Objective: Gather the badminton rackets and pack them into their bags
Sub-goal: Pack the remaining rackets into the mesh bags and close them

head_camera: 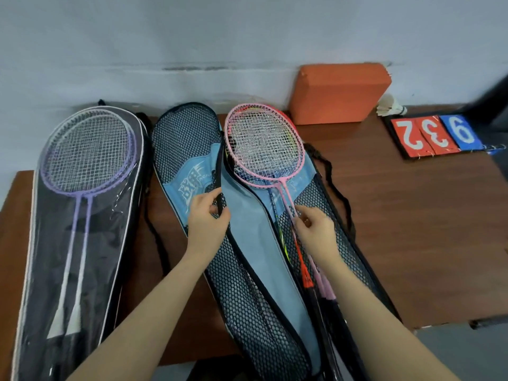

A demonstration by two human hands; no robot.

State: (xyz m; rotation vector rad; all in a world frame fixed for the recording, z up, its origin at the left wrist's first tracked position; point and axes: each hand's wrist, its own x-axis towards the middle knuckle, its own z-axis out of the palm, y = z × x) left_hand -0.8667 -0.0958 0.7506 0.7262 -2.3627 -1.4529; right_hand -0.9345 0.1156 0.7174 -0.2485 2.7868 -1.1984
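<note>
The left hand [210, 220] pinches the black edge of the blue bag's flap [192, 149], thumb and fingers curled round the dark trim and holding that flap folded over to the left. The right hand [316, 229] has its fingertips closed on the thin pink shafts of the pink rackets [262, 147], just below where the shafts leave the heads.

Those rackets lie inside the opened blue bag [264, 243], heads toward the wall, handles toward the person. The pink frames sit on top; under them show a darker racket and one with a red and yellow frame, its red shaft [299, 259] running down beside the pink handles. How many rackets are stacked there is hard to tell. The bag is blue cloth with black mesh panels, and a black cord strap [339, 193] trails off its right side onto the table.

To the left lies a second bag with a clear front [90, 270], and through the plastic two purple rackets [88, 149] show side by side, heads at the far end, white handles near the person.

All of this rests on a brown wooden table [412, 229] against a pale wall. At the far edge stands an orange block [338, 92]. Right of it lies a white shuttlecock [389, 105], and just in front of that a flip scoreboard [434, 136] with red and blue number cards.
</note>
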